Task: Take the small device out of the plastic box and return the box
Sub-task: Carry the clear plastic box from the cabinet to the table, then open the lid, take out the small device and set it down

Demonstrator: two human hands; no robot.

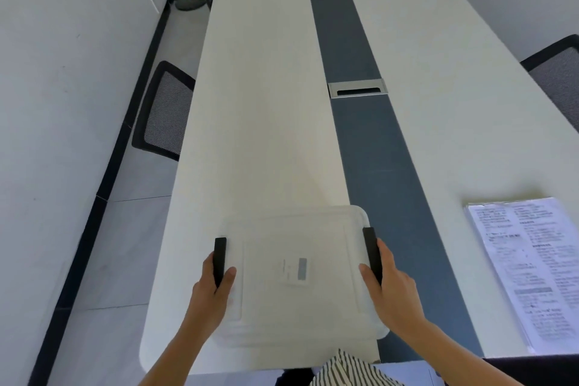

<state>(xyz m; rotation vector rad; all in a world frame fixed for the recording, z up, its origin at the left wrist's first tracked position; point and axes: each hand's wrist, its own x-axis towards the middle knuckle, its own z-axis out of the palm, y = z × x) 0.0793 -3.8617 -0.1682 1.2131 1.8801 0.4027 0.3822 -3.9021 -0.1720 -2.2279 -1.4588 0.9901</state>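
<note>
Right now, from the head camera, the plastic box sits at the near end of the long white table, lid on, its long axis running away from the person and leaning slightly to the right, along the table's length. It's translucent, milky white with rounded corners, and a black latch handle stands on each long side. Through the lid a small pale rectangular thing shows near the middle, the small device, with a grey patch on its right part; finer detail is too blurred to tell. The left hand grips the left latch, thumb curled over the lid edge, fingers wrapped round the outside. The right hand clasps the right latch the same way. The box's far right corner overhangs the dark grey centre strip. Printed papers lie well apart on the right. A mesh chair stands at the table's left edge.
</note>
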